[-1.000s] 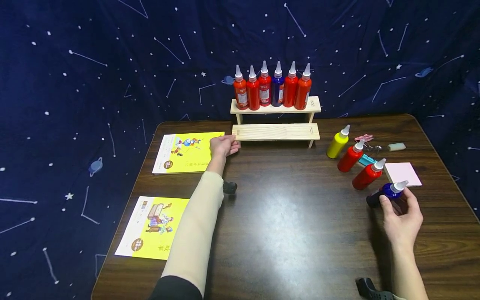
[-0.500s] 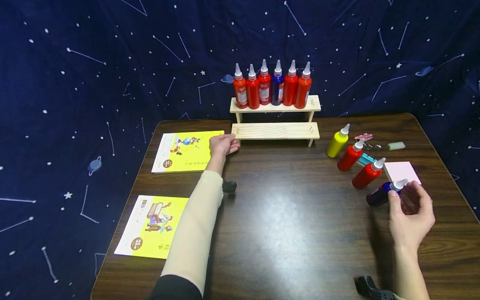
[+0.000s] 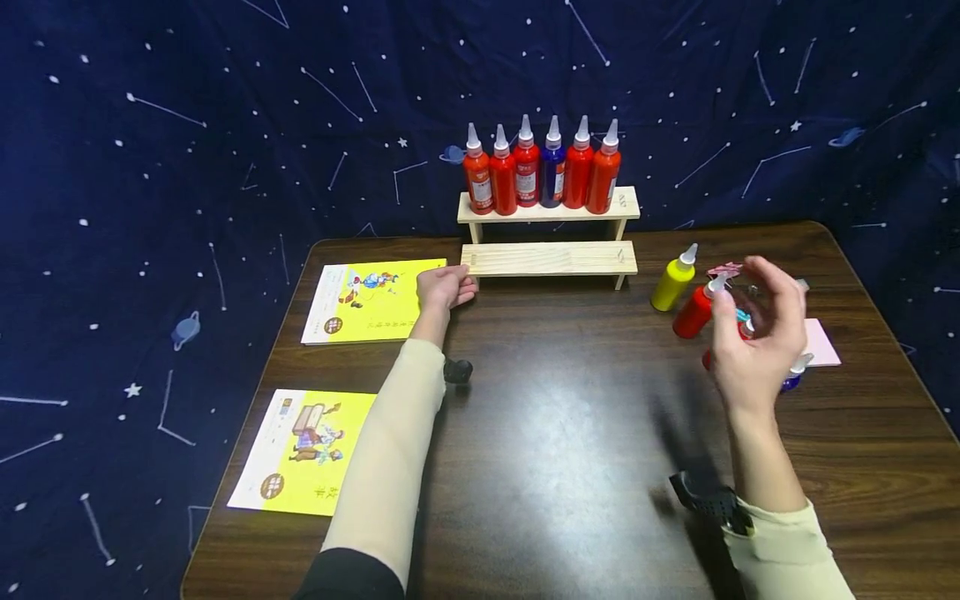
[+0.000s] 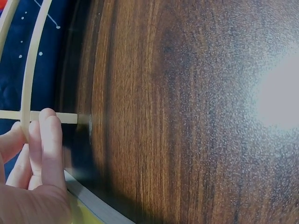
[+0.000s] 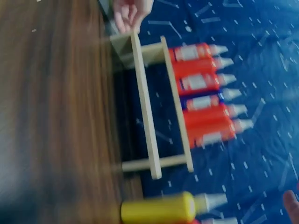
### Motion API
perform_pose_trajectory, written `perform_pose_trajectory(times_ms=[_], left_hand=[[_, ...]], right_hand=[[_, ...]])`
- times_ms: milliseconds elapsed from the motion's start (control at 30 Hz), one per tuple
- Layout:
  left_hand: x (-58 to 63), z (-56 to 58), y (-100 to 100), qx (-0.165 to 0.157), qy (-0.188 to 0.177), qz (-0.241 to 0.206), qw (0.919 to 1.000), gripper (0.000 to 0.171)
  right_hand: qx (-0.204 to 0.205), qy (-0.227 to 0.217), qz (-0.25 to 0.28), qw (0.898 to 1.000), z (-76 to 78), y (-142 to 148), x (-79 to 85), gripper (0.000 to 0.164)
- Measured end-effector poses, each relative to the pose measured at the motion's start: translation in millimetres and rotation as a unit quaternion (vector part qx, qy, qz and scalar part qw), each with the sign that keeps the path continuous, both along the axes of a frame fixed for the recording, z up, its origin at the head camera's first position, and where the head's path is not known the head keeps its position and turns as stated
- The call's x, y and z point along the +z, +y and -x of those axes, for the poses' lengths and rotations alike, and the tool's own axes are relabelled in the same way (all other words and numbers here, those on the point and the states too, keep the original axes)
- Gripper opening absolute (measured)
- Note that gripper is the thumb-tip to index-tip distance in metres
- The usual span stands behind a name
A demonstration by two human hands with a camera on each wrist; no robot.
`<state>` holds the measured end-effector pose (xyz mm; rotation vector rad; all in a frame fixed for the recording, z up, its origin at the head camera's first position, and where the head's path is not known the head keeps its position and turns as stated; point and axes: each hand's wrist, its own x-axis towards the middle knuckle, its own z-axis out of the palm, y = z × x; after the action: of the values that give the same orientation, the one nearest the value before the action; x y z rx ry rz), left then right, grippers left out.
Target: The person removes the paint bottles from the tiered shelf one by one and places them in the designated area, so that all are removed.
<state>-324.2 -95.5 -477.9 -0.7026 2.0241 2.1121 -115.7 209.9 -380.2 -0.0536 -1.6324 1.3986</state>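
Observation:
My left hand (image 3: 444,287) pinches the left end of the lower board of a two-tier wooden rack (image 3: 551,260); the left wrist view shows thumb and fingers on the board (image 4: 35,60). The right hand (image 3: 757,350) hovers over the right side of the table, thumb and fingers curved apart, nothing held. Nearby stand a yellow squeeze bottle (image 3: 672,285) and a red bottle (image 3: 692,315). Behind the hand, another red bottle and a blue bottle (image 3: 792,382) are partly hidden. On the upper tier, several red bottles (image 3: 503,183) flank one blue bottle (image 3: 552,177), all upright.
Two yellow picture books (image 3: 367,300) (image 3: 307,450) lie at the table's left. At the right are a pink notepad (image 3: 822,343) and a pink clip (image 3: 724,270), partly covered by the hand. A starry blue cloth (image 3: 300,167) hangs behind the table (image 3: 555,500).
My right hand let go of the blue bottle, drew off to the right, then moved left and forward over the red bottles. The left hand stayed on the rack.

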Motion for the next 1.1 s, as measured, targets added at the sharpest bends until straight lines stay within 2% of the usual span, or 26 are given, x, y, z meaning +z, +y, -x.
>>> perform_pose_trajectory(times_ms=[100,200,333,467,567,733,900,1000,1100], left_hand=[[0.8,0.3,-1,0.001,-0.003,0.003,1.0,0.027],[-0.2,1.3,-1,0.004,-0.006,0.001,1.0,0.027],[-2.3,3.8,-1,0.005,-0.008,-0.002,1.0,0.027],[-2.8,4.8,0,0.008,-0.011,0.001,0.9999,0.026],[-2.0,4.4,0,0.007,-0.01,-0.001,0.9999,0.027],[-1.1,3.5,-1,0.004,-0.007,-0.01,0.9999,0.027],[-1.3,4.0,-1,0.003,-0.003,-0.013,0.9999,0.025],[-1.5,4.3,-1,0.007,-0.008,-0.011,0.9999,0.025],[-2.3,4.2,-1,0.006,-0.009,-0.01,0.9999,0.026]], right_hand=[[0.058,-0.062,-0.011,0.996,34.7,-8,-0.8,0.042],[0.092,-0.138,-0.036,0.985,73.4,-13,-7.7,0.046],[0.105,-0.209,-0.081,0.969,120.4,-19,-11.1,0.054],[0.109,-0.252,-0.072,0.959,158.0,-23,-4.1,0.061],[0.112,-0.289,-0.056,0.949,180.2,-25,1.5,0.067],[0.131,-0.337,-0.088,0.928,203.2,-20,6.4,0.077],[0.166,-0.35,-0.123,0.914,212.3,-17,6.5,0.079],[0.165,-0.349,-0.124,0.914,214.9,-18,5.2,0.075],[0.128,-0.343,-0.126,0.922,216.6,-19,4.0,0.065]])
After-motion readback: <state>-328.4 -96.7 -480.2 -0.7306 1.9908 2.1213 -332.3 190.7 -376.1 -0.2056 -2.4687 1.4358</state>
